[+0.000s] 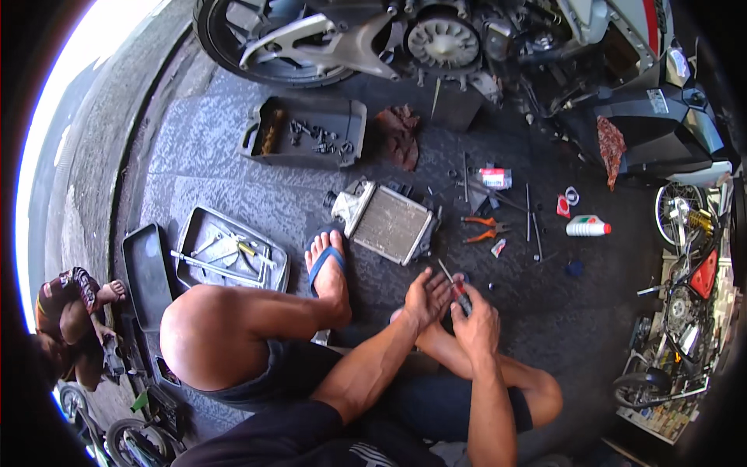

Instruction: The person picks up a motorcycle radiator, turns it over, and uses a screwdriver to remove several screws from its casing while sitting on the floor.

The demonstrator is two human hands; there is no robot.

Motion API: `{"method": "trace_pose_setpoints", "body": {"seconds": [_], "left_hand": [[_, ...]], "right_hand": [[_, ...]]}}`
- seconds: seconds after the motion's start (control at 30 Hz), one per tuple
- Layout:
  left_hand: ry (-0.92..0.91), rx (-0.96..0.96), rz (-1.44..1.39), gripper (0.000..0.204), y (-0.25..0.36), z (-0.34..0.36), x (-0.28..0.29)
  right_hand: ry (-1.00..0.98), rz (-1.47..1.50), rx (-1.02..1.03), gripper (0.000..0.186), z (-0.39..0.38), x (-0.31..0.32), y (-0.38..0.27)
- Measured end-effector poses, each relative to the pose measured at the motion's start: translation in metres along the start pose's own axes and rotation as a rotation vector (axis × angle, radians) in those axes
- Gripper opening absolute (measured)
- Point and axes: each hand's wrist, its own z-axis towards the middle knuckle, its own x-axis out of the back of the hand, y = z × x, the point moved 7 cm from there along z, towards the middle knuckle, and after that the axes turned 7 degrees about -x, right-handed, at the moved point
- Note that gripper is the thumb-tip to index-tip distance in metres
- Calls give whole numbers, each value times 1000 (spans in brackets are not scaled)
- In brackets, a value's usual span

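My right hand [475,327] grips a screwdriver [463,300] with a red and black handle, its thin shaft pointing up and left. Just left of it my left hand [428,300] is turned palm up, fingers loosely spread near the shaft; I make out nothing held in it. A radiator [387,226] lies ahead of my hands. Orange-handled pliers [478,233] rest to its right, among loose bolts, rods and small packets [496,178]. A white bottle [583,226] with a red cap lies further right.
A motorcycle [443,43] stands ahead, beside detached panels [661,132]. A black bin of parts [303,159], a brown rag [397,132] and metal tool trays [276,276] surround me. Another motorcycle [681,303] is at right. A crouching person [74,319] is at far left, near more wheels.
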Motion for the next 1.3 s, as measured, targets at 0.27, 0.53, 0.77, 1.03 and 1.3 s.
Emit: {"method": "trace_pose_setpoints", "body": {"seconds": [0.27, 0.53, 0.77, 1.03, 1.3], "left_hand": [[27, -99, -293, 27, 19, 49, 2], [-7, -113, -335, 26, 17, 67, 0], [-39, -141, -400, 23, 15, 73, 4], [-7, -149, -417, 15, 16, 66, 0], [-5, -148, -357, 21, 17, 66, -2]], "right_hand": [[-66, -130, -16, 47, 5, -1, -23], [-118, -236, 27, 47, 13, -13, -45], [-80, -254, 53, 43, 20, -12, -54], [-115, -293, 57, 43, 23, -8, -57], [-149, -421, 89, 44, 25, -10, -63]]}}
